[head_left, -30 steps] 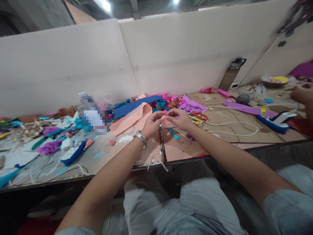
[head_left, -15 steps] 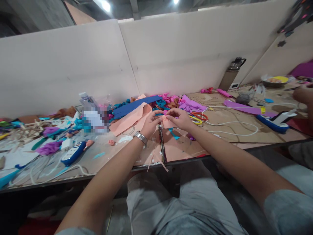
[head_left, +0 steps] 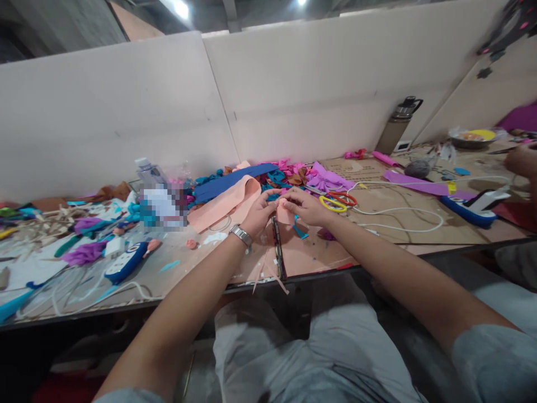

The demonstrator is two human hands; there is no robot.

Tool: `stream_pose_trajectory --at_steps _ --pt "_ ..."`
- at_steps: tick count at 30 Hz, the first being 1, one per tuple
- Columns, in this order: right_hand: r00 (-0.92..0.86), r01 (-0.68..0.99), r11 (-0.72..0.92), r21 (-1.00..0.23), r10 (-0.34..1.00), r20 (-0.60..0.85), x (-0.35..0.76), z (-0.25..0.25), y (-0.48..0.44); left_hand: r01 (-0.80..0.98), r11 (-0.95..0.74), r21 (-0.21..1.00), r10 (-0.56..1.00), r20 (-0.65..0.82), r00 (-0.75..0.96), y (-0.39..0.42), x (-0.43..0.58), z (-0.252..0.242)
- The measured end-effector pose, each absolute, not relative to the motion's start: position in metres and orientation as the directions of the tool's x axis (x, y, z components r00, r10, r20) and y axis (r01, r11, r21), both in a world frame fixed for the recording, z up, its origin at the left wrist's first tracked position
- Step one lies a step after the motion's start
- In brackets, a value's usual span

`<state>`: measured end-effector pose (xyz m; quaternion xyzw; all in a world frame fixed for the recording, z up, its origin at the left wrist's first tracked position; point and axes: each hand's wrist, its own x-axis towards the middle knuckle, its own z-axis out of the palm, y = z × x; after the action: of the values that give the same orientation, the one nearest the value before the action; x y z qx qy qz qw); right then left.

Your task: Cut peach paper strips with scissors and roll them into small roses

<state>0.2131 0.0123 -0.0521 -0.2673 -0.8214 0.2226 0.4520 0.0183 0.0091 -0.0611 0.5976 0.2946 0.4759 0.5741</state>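
My left hand [head_left: 259, 214], with a metal watch on its wrist, and my right hand [head_left: 307, 206] meet over the middle of the worktable [head_left: 377, 235]. Between them both hands pinch a small peach foam piece [head_left: 283, 211], fingers closed on it. A teal foam scrap [head_left: 298, 230] lies just under my right hand. A larger peach foam sheet [head_left: 226, 205] lies to the left of my left hand, beside a dark blue strip [head_left: 235, 178].
Orange and yellow scissors [head_left: 335, 201] lie right of my hands. Foam scraps [head_left: 323, 179] in pink, purple and teal are heaped behind them. Blue-and-white power strips [head_left: 124, 263] [head_left: 474, 210], white cables, a metal flask [head_left: 396, 126]. Another person's hand [head_left: 520, 162] at far right.
Both hands have dropped slightly toward the table and drawn closer together around the peach piece. The other person's hand at the far right shifted a little.
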Motion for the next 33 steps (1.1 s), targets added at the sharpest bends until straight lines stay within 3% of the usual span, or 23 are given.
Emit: stream_pose_trajectory --at_steps 15,23,33 --pt "-0.233 0.211 0.663 -0.719 0.748 0.622 0.211 -0.057 0.014 0.025 -0.314 0.949 0.881 0.281 0.381 0.003 0.02 -0.053" --pt "-0.256 0.255 0.674 -0.694 0.739 0.623 0.212 -0.055 0.012 0.079 -0.31 0.948 0.834 0.231 0.501 -0.003 0.021 -0.049" --pt "-0.402 0.343 0.702 -0.625 0.71 0.577 0.22 -0.054 0.011 0.014 -0.386 0.922 0.854 0.352 0.382 -0.002 0.022 -0.05"
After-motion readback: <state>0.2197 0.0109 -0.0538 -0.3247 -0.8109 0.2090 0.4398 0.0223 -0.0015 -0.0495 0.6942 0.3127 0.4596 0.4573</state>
